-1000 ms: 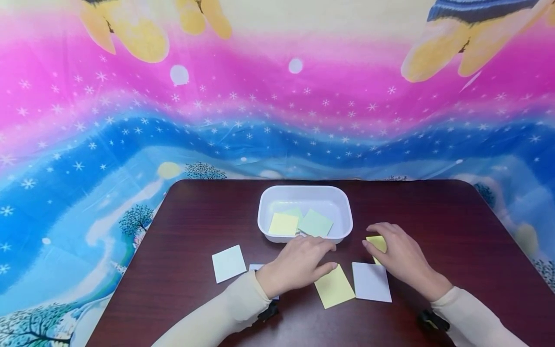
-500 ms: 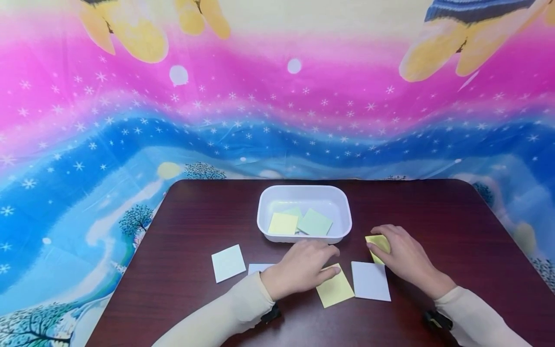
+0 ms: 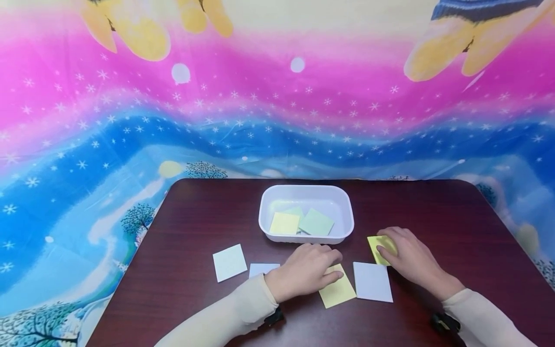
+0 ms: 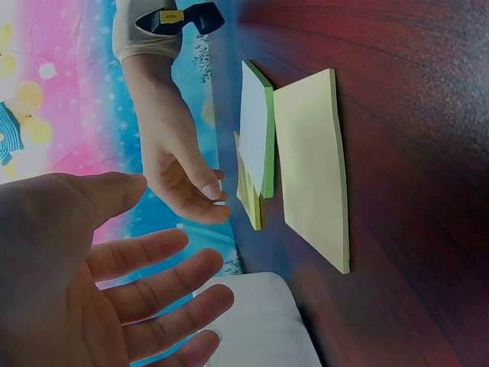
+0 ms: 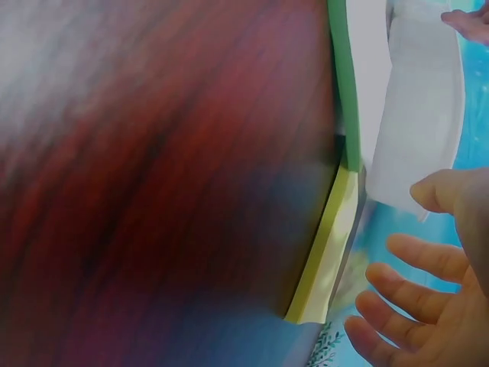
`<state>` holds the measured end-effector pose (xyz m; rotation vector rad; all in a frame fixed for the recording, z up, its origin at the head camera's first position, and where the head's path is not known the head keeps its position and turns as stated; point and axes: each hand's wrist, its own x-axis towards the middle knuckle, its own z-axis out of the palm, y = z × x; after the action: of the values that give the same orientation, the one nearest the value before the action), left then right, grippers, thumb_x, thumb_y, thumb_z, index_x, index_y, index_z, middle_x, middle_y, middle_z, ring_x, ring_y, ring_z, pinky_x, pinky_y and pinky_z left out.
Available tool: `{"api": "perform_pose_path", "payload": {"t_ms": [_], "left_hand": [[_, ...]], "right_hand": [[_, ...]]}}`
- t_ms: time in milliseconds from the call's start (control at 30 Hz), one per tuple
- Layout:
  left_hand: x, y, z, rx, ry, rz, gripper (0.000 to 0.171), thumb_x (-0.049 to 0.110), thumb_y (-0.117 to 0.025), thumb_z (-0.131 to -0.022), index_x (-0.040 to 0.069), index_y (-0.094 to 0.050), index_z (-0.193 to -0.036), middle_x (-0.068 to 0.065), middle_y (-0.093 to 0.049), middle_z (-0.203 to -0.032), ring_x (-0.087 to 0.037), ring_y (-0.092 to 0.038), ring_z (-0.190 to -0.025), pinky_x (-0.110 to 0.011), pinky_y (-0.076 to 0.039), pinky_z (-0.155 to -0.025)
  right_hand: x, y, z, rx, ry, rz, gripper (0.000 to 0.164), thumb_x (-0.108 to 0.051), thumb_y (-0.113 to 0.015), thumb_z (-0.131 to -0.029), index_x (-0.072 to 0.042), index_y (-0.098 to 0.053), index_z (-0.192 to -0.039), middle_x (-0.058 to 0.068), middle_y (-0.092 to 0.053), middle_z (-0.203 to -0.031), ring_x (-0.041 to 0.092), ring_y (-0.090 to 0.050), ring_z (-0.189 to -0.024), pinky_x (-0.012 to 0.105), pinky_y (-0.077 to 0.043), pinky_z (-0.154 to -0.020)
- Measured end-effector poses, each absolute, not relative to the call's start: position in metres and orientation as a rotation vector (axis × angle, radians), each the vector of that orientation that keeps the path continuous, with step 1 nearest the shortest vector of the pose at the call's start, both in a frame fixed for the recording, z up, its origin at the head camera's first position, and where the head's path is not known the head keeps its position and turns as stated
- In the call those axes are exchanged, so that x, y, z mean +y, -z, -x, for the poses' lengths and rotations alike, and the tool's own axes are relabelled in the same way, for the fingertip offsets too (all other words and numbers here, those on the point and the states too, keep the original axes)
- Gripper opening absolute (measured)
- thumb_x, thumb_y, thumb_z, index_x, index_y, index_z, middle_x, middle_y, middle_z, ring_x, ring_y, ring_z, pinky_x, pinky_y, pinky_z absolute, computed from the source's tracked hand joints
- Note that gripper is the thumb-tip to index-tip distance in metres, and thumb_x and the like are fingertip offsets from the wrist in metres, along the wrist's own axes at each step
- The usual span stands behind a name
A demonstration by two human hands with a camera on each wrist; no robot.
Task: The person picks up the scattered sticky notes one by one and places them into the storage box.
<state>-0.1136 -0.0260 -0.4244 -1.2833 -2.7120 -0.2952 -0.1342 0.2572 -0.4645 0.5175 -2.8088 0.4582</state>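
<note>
My left hand [image 3: 301, 272] hovers over a pale yellow sticky-note pad [image 3: 338, 293], covering its upper left part in the head view. In the left wrist view its fingers are spread, with nothing held. My right hand [image 3: 414, 262] is above a bright yellow sticky-note pad [image 3: 374, 245], its thumb and fingers overlapping that pad. The right wrist view shows the hand's thumb apart from its relaxed fingers, beside the yellow pad [image 5: 325, 264]. Between the hands lies a white-topped pad [image 3: 373, 282], whose green edge [image 5: 344, 92] shows from the right wrist.
A white plastic tub [image 3: 263, 224] stands behind the hands, holding a yellow pad [image 3: 284, 223] and green pads [image 3: 317, 222]. At left lie a pale mint pad [image 3: 230, 263] and a whitish pad [image 3: 262, 270], partly hidden by my left arm. A patterned cloth [image 3: 277, 106] hangs behind the table.
My left hand has shifted slightly right and toward me. The right hand has drifted a little right, uncovering more of the bright yellow pad. The pads stay where they were.
</note>
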Motion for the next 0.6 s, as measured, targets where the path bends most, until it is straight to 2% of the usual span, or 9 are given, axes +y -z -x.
{"api": "perform_pose_path", "payload": {"t_ms": [200, 600], "left_hand": [[-0.024, 0.428, 0.114, -2.714, 0.302, 1.296, 0.028, 0.044, -0.055, -0.089, 0.022, -0.065, -0.104, 0.012, -0.059, -0.083, -0.006, -0.054, -0.071, -0.022, -0.038, -0.059], [-0.019, 0.438, 0.116, -2.709, 0.295, 1.310, 0.030, 0.044, -0.054, -0.090, 0.022, -0.066, -0.106, 0.012, -0.062, -0.085, -0.005, -0.055, -0.072, -0.022, -0.040, -0.060]], "right_hand": [[0.261, 0.469, 0.134, -2.845, -0.443, -0.535, 0.040, -0.029, -0.070, -0.077, -0.007, -0.065, -0.110, 0.011, -0.062, -0.109, 0.029, -0.053, -0.098, 0.043, -0.045, -0.068], [0.270, 0.470, 0.135, -2.935, -0.425, -0.613, 0.053, -0.036, -0.072, -0.076, -0.007, -0.061, -0.119, 0.013, -0.058, -0.115, 0.031, -0.051, -0.104, 0.047, -0.044, -0.078]]}}
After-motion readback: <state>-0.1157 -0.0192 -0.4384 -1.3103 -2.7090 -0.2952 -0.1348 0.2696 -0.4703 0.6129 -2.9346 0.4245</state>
